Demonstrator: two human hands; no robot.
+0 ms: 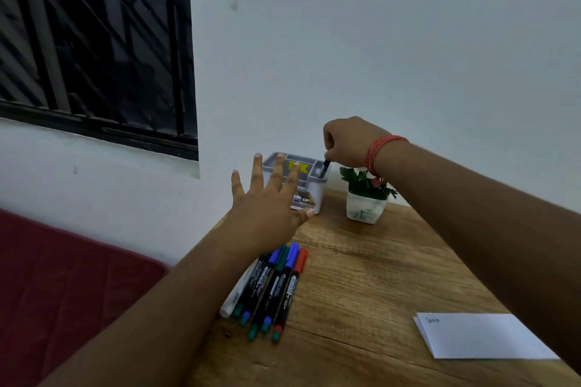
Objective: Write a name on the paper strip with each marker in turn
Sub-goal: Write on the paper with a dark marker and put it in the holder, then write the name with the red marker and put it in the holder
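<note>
Fingers of the right hand (347, 143) were curled, pinching the top of a black marker (324, 167) that stood tilted in the right rear compartment of a grey organizer (314, 190); whether the tip reached the bottom couldn't be told. A red thread band (377, 152) circled the right wrist. Left hand (267, 198) hovered in front of the organizer with fingers straight and spread, holding nothing, palm facing away; contact with the organizer couldn't be told. Organizer sat at the far edge of a wooden table (361, 276) against a white wall (377, 41), a yellow patch showing inside and a label on its front, partly hidden by the left hand. Just right of it stood a small white pot (364, 207) with a green plant (366, 182). A row of markers (270, 289) lay side by side near the table's left edge, caps pointing away: one white, then dark-bodied ones with blue, green, blue and red caps, partly under the left forearm. Paper strip (481, 336), white and folded, lay flat at the near right of the table, well apart from the markers, with one small word written at its top left corner, too small to read. A dark barred window (94, 41) was at upper left, a red cushion (63, 292) below it beside the table.
</note>
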